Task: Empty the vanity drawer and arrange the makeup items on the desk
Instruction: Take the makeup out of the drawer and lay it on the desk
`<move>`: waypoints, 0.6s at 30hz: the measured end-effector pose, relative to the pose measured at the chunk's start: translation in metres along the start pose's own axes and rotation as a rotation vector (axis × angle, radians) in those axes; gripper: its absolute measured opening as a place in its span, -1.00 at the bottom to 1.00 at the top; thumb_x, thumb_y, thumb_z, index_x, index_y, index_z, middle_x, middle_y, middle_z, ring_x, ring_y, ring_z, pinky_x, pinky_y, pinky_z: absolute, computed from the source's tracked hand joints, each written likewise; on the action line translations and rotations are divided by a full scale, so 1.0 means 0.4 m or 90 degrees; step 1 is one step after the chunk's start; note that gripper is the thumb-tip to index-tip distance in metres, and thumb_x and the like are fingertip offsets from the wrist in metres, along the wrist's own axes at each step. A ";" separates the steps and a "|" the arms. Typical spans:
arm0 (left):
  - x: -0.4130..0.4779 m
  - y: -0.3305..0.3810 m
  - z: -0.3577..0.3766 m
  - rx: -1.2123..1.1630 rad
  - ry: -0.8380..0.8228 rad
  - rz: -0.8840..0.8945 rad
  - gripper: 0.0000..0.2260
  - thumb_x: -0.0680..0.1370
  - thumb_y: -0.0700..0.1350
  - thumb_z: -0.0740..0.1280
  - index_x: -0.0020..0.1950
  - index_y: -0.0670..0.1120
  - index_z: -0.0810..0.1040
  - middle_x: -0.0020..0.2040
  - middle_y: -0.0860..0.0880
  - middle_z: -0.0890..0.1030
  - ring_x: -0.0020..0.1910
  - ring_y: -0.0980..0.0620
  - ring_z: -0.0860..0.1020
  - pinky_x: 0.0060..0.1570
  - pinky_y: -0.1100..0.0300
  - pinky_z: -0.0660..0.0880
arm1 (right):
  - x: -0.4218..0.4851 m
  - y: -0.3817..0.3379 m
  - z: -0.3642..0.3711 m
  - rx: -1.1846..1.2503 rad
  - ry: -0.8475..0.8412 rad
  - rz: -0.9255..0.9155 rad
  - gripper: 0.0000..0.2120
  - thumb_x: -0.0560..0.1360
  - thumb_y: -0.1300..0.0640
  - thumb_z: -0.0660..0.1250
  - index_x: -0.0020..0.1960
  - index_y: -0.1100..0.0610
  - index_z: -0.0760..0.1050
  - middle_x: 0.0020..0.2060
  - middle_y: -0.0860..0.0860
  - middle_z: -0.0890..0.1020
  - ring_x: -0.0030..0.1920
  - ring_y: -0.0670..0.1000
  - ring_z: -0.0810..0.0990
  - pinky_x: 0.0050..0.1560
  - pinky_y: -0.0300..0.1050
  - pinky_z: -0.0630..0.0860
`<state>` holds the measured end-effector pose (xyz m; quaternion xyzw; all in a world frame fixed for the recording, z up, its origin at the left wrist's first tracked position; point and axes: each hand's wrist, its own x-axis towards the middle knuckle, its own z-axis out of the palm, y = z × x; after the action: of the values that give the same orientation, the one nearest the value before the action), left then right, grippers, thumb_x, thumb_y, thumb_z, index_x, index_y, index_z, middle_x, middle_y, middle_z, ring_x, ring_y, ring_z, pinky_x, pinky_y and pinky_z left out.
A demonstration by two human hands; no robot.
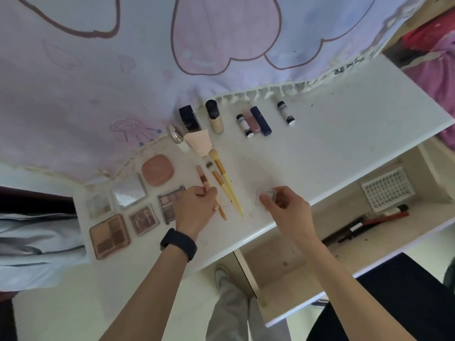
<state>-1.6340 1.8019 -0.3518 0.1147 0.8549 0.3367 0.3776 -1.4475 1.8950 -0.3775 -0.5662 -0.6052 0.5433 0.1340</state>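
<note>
Two grips, as I read it: the left hand point(197, 205) curls round a slim pink brush point(200, 172) with a brown band, and the right hand point(283, 205) pinches a small clear square case point(270, 193) at the white desk point(332, 143). Yellow-handled brushes point(229, 185) lie between the grips.

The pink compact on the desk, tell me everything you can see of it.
The pink compact is a rounded-square case, matte salmon pink, plastic by its look, closed. It lies flat on the white desk, near the fringed cloth edge, just beyond a clear square case; whether they touch is unclear.
</note>
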 end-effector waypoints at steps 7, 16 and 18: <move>0.019 0.123 0.092 0.039 -0.104 0.057 -0.76 0.54 0.04 0.38 -0.21 -0.09 0.65 -0.32 0.03 0.69 -0.37 0.09 0.63 -0.01 0.00 0.65 | 0.063 -0.020 -0.066 0.047 0.077 0.009 -0.90 0.50 -0.06 0.45 -0.07 -0.06 0.60 -0.26 -0.08 0.69 -0.16 -0.05 0.67 -0.15 -0.24 0.59; 0.220 0.246 0.229 0.218 0.059 0.061 -0.62 0.61 0.11 0.23 0.13 -0.18 0.59 0.03 -0.14 0.66 0.03 -0.17 0.60 -0.15 0.08 0.41 | 0.136 -0.015 -0.116 0.078 0.075 0.038 -0.83 0.50 -0.01 0.48 -0.05 0.08 0.62 -0.33 -0.04 0.71 -0.31 -0.08 0.70 -0.08 -0.05 0.68; 0.232 0.247 0.240 0.204 0.071 0.055 -0.61 0.60 0.12 0.24 0.15 -0.19 0.58 0.07 -0.16 0.65 0.04 -0.17 0.59 -0.11 0.07 0.43 | 0.135 -0.012 -0.115 0.080 0.074 0.042 -0.85 0.50 -0.02 0.48 -0.07 0.05 0.61 -0.34 -0.05 0.71 -0.31 -0.08 0.70 -0.05 -0.03 0.68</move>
<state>-1.6340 1.9645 -0.3860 0.1910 0.9116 0.2177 0.2917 -1.4318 1.9645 -0.3810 -0.6068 -0.5423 0.5506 0.1858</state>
